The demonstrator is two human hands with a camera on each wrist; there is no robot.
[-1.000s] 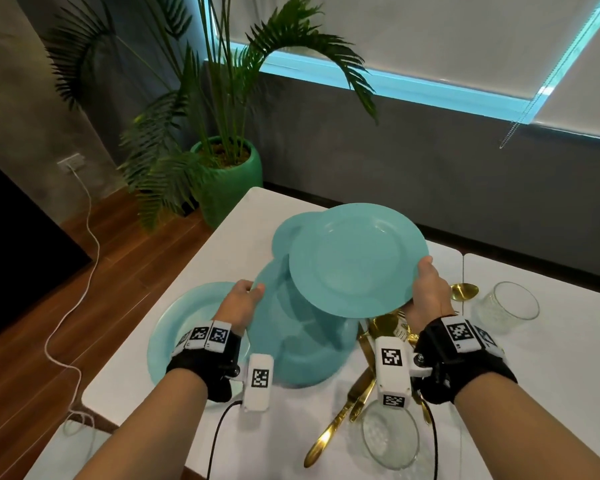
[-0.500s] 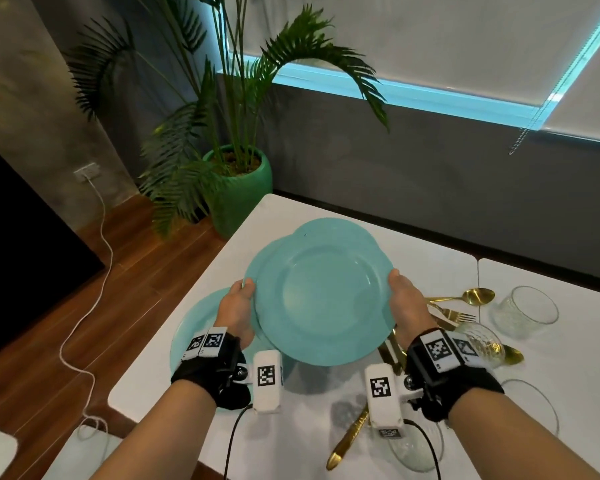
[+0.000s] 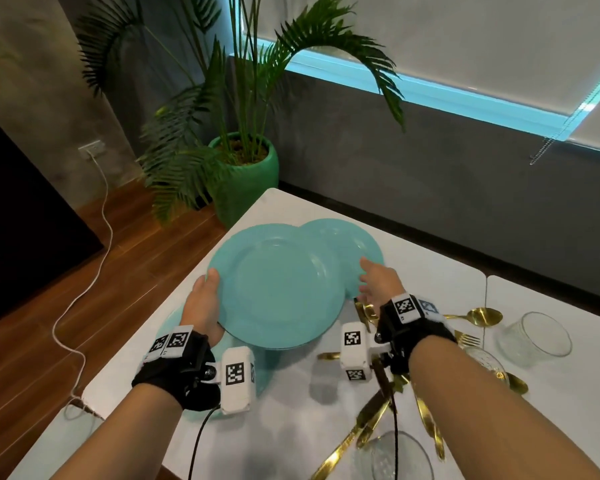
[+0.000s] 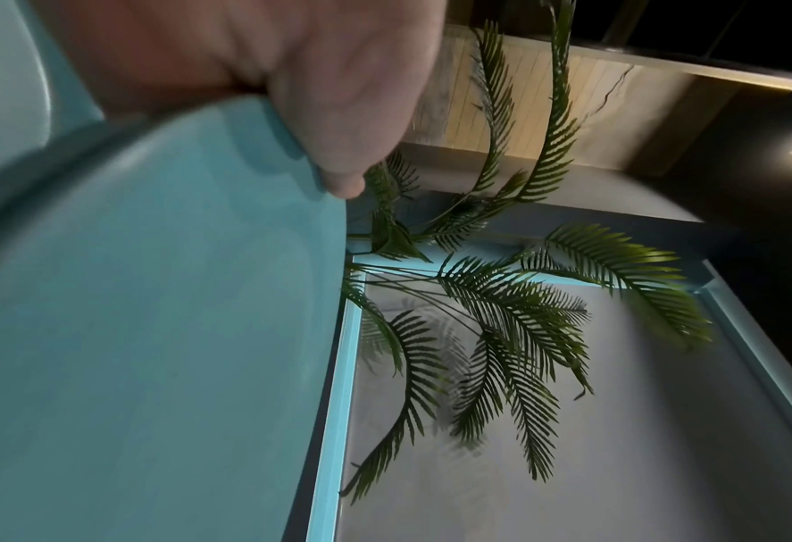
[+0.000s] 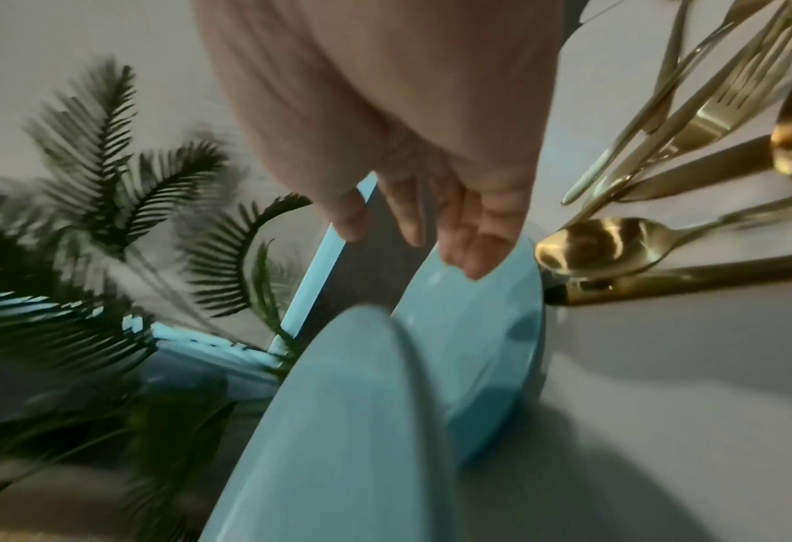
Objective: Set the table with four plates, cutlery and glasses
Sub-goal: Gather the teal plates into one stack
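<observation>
Two round turquoise plates [image 3: 347, 244] overlap near the white table's [image 3: 430, 282] far left corner; left hand [image 3: 203, 303] grips the raised upper plate's [image 3: 278, 289] rim, right hand [image 3: 378, 282] loose-fingered beside it, holding nothing.

Left hand [image 3: 204, 303] out ahead on a bare forearm, black wrist strap with white marker blocks, thumb [image 4: 338, 146] hooked over the near-left rim of a round turquoise plate [image 3: 278, 289]. Right hand [image 3: 378, 284] just right of that plate, fingers [image 5: 467, 234] straight and loosely spread, pointing far, gripping nothing.
</observation>
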